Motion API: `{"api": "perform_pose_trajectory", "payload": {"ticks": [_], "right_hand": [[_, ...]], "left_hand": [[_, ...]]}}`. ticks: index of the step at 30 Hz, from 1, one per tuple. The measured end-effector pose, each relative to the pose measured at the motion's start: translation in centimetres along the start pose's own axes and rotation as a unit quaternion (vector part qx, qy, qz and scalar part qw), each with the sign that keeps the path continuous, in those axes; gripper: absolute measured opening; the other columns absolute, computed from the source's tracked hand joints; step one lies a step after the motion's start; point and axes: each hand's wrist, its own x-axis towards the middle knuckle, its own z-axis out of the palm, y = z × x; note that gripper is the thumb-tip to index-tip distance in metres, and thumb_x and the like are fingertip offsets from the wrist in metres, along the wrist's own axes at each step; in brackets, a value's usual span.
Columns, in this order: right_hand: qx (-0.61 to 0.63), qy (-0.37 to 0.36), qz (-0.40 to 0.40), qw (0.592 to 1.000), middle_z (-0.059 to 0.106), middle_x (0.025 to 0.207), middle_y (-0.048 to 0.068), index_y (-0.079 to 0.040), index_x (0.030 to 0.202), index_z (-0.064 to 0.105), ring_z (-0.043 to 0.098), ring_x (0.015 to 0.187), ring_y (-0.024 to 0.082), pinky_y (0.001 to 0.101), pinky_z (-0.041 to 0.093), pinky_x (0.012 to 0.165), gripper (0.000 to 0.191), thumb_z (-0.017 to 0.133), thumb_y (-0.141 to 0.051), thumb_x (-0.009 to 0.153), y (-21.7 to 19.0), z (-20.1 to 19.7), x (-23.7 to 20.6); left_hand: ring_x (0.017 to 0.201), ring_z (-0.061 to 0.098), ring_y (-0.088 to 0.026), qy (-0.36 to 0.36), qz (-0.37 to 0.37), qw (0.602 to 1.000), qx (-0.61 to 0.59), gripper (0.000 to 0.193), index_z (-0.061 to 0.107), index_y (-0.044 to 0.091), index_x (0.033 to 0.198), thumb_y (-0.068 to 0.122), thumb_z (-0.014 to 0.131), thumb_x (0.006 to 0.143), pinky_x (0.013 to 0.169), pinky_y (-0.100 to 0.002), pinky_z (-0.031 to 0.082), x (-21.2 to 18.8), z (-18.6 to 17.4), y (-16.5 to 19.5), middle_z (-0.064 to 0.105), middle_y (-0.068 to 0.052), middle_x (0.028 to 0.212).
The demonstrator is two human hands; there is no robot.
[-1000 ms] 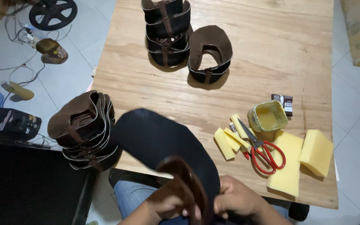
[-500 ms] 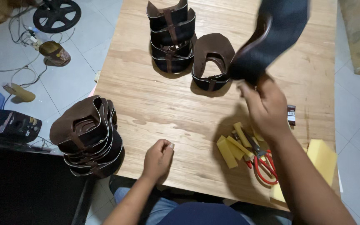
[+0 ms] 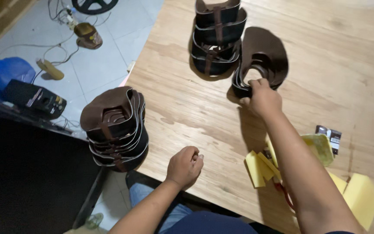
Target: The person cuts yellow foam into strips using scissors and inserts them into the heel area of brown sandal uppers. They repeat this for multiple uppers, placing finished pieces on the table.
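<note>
My right hand [image 3: 261, 98] reaches across the wooden table [image 3: 325, 56] and grips the near edge of a dark brown leather shoe upper [image 3: 262, 56], which lies on a small pile of the same pieces. Just left of it stands a taller stack of dark uppers [image 3: 216, 37]. My left hand [image 3: 185, 165] rests near the table's front edge, fingers curled into a loose fist with nothing in it. A third stack of brown uppers [image 3: 115, 125] sits at the table's left corner, to the left of that hand.
Yellow foam pieces [image 3: 260, 168] and a yellow sponge block [image 3: 362, 197] lie at the front right beside a small yellow tub [image 3: 319, 147] and a small dark box [image 3: 330, 135]. On the floor at left: cables, a black device [image 3: 35, 102], a blue bag [image 3: 1, 71].
A second ago both hands held a dark upper near my lap. My right hand carried it up and across, and has set it down on the far pile. My left hand dropped to the table edge.
</note>
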Motion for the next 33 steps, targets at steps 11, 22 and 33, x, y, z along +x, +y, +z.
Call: {"api": "perform_pose_trajectory", "payload": {"ticks": [11, 22, 33], "right_hand": [[0.098, 0.143, -0.076, 0.982, 0.068, 0.099, 0.013, -0.009, 0.098, 0.075, 0.067, 0.089, 0.035, 0.0462, 0.053, 0.075, 0.033, 0.08, -0.039, 0.088, -0.5, 3.1, -5.1], [0.12, 0.066, -0.068, 0.988, 0.068, 0.1, 0.011, -0.012, 0.103, 0.075, 0.067, 0.086, 0.036, 0.0466, 0.053, 0.071, 0.03, 0.076, -0.037, 0.088, -2.7, 6.4, -13.5], [0.089, 0.043, -0.082, 0.992, 0.065, 0.1, 0.012, -0.009, 0.102, 0.072, 0.066, 0.089, 0.037, 0.0488, 0.052, 0.073, 0.034, 0.077, -0.04, 0.089, -2.8, 6.5, -12.9]], "left_hand": [[0.079, 0.068, -0.029, -0.012, 0.022, 1.0, 0.002, 0.019, 0.064, 0.008, 0.096, 0.026, 0.067, 0.089, 0.071, -0.043, 0.054, -0.3, 0.0, -0.8, 0.068, -0.009, 0.086], [0.085, 0.069, -0.029, -0.049, 0.004, 0.997, -0.066, 0.032, 0.064, 0.007, 0.11, 0.027, 0.071, 0.086, 0.079, -0.04, 0.056, -0.7, -1.0, -1.1, 0.067, -0.011, 0.1], [0.141, 0.042, -0.035, 0.248, 0.114, 0.91, 0.311, 0.069, 0.055, 0.004, 0.142, 0.038, 0.081, 0.089, 0.119, -0.06, 0.024, 0.3, -16.8, -2.6, 0.053, -0.02, 0.144]]}}
